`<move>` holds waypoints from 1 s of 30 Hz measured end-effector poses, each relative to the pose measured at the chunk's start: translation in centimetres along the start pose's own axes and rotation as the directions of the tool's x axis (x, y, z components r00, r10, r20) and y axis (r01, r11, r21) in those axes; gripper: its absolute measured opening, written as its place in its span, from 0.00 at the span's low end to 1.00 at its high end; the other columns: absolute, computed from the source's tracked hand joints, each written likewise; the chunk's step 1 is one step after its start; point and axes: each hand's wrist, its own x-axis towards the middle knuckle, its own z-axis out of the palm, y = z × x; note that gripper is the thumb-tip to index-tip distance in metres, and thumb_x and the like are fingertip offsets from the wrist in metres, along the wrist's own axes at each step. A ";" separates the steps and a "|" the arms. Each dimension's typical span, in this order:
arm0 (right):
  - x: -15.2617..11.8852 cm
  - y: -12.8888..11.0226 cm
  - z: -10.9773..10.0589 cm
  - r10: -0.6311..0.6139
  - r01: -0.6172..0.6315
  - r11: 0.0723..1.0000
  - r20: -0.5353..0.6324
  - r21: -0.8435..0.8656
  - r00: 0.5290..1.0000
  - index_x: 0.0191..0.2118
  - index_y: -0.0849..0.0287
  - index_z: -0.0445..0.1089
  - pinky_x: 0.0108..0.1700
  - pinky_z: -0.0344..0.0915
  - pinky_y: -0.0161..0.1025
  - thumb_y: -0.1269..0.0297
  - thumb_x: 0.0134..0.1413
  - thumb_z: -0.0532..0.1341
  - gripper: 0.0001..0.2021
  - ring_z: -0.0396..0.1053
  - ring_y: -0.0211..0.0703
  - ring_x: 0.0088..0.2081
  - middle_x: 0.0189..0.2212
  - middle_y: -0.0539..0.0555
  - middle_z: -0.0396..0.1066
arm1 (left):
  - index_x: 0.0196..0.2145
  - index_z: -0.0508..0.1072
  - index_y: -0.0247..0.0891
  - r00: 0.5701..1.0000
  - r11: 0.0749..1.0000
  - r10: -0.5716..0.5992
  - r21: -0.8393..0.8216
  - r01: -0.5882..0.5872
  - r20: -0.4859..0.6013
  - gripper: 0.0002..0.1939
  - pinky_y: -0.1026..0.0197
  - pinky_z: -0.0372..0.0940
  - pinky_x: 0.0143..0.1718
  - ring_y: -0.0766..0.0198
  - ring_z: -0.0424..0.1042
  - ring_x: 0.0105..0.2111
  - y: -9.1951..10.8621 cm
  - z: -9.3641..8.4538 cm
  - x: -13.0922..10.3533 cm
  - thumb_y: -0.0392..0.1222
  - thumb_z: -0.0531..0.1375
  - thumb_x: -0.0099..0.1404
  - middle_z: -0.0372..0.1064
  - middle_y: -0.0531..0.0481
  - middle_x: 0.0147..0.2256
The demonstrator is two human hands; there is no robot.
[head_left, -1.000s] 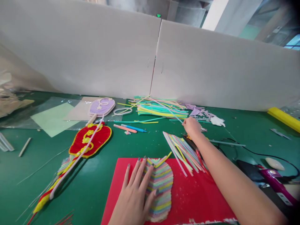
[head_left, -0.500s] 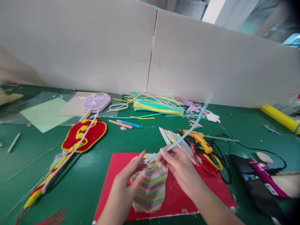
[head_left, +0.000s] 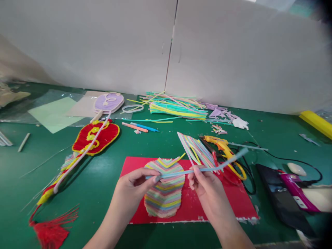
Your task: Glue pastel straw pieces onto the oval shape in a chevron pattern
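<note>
A light blue pipe cleaner (head_left: pixel 178 172) stretches between my two hands, its free end reaching out to the right and slightly blurred. My left hand (head_left: pixel 137 183) pinches it near its left end; my right hand (head_left: pixel 204 180) grips it further along between thumb and fingers. Beneath it lies an oval panel of striped pastel pipe cleaners (head_left: pixel 164 193), laid in V-shaped rows. A bent yellow pipe cleaner (head_left: pixel 178 157) rests at the panel's top. Both lie on a red board (head_left: pixel 192 207), the panel partly covered by my left fingers.
Cut striped strips (head_left: pixel 193 148) lie beside a yellow glue gun (head_left: pixel 219 143) and scissors (head_left: pixel 237 169). A pipe-cleaner bundle (head_left: pixel 178 107) lies at the back. Left are a red fan (head_left: pixel 103 140) and a purple fan (head_left: pixel 109 102). A black phone (head_left: pixel 280 197) and a power strip (head_left: pixel 293 190) sit right.
My left hand has closed on the pipe cleaner's left end. The pipe cleaner has swung down from a steep slant to nearly level. The view has tilted downward.
</note>
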 end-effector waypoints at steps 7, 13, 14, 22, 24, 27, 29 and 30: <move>-0.4 0.7 -0.7 0.082 -0.071 0.974 0.042 -0.213 0.996 0.26 0.61 0.72 0.16 0.59 0.29 0.49 0.42 0.68 0.18 0.65 0.34 0.20 0.21 0.52 0.71 | 0.27 0.80 0.38 0.974 0.964 -0.220 -0.163 0.209 -0.053 0.13 0.62 0.71 0.36 0.58 0.78 0.31 -1.3 0.8 -0.9 0.49 0.69 0.47 0.78 0.47 0.26; -0.9 -0.6 -1.4 -0.326 0.350 0.519 0.199 -0.780 0.924 0.27 0.59 0.73 0.20 0.61 0.33 0.53 0.54 0.61 0.14 0.66 0.36 0.18 0.20 0.53 0.72 | 0.27 0.80 0.38 0.974 0.979 -0.205 -0.030 0.203 -0.098 0.13 0.62 0.70 0.37 0.55 0.77 0.35 -0.8 1.5 -0.3 0.49 0.68 0.48 0.79 0.46 0.28; -0.9 -0.7 -1.3 -0.492 0.495 0.345 0.295 -0.797 0.819 0.29 0.57 0.74 0.27 0.66 0.35 0.57 0.54 0.62 0.10 0.69 0.39 0.24 0.24 0.53 0.73 | 0.26 0.80 0.38 0.976 0.979 -0.205 -0.008 0.205 -0.078 0.12 0.62 0.70 0.36 0.55 0.77 0.34 -0.7 1.6 -0.3 0.50 0.67 0.48 0.79 0.46 0.28; 0.6 0.1 0.1 -0.536 0.765 -0.051 0.664 -0.642 0.522 0.33 0.58 0.70 0.38 0.64 0.39 0.70 0.57 0.61 0.02 0.69 0.39 0.32 0.27 0.51 0.72 | 0.35 0.78 0.35 0.987 0.985 -0.161 0.057 0.160 0.018 0.16 0.60 0.71 0.35 0.55 0.77 0.34 -0.4 1.7 0.1 0.50 0.62 0.55 0.78 0.45 0.31; 0.6 0.3 0.2 -0.536 0.738 -0.057 0.644 -0.673 0.546 0.33 0.58 0.69 0.35 0.63 0.37 0.71 0.58 0.59 0.03 0.68 0.39 0.31 0.27 0.51 0.71 | 0.46 0.73 0.34 0.997 0.995 -0.069 0.071 0.071 -0.029 0.20 0.58 0.71 0.38 0.57 0.77 0.36 -0.7 1.4 0.0 0.50 0.59 0.59 0.77 0.44 0.36; 0.4 0.8 0.3 -0.535 0.676 -0.126 0.624 -0.726 0.569 0.33 0.58 0.69 0.34 0.62 0.36 0.71 0.59 0.58 0.05 0.67 0.39 0.30 0.25 0.52 0.68 | 0.54 0.63 0.37 0.968 0.950 0.180 0.287 -0.125 -0.176 0.21 0.56 0.70 0.44 0.59 0.74 0.44 -1.2 0.8 -0.6 0.47 0.52 0.66 0.73 0.42 0.45; 0.2 1.3 0.4 -0.531 0.645 -0.189 0.630 -0.740 0.566 0.32 0.58 0.69 0.33 0.61 0.36 0.72 0.59 0.57 0.06 0.66 0.39 0.29 0.24 0.52 0.67 | 0.55 0.62 0.40 0.943 0.804 0.320 0.554 -0.216 -0.096 0.19 0.54 0.68 0.49 0.58 0.70 0.50 -1.6 0.4 -1.3 0.44 0.51 0.68 0.69 0.42 0.50; 0.1 1.5 0.4 -0.531 0.636 -0.214 0.635 -0.742 0.562 0.31 0.58 0.69 0.33 0.61 0.35 0.72 0.59 0.57 0.06 0.66 0.39 0.29 0.23 0.51 0.67 | 0.55 0.62 0.41 0.930 0.693 0.367 0.669 -0.267 -0.009 0.19 0.53 0.67 0.50 0.57 0.68 0.53 -1.8 0.2 -1.7 0.43 0.51 0.68 0.66 0.42 0.53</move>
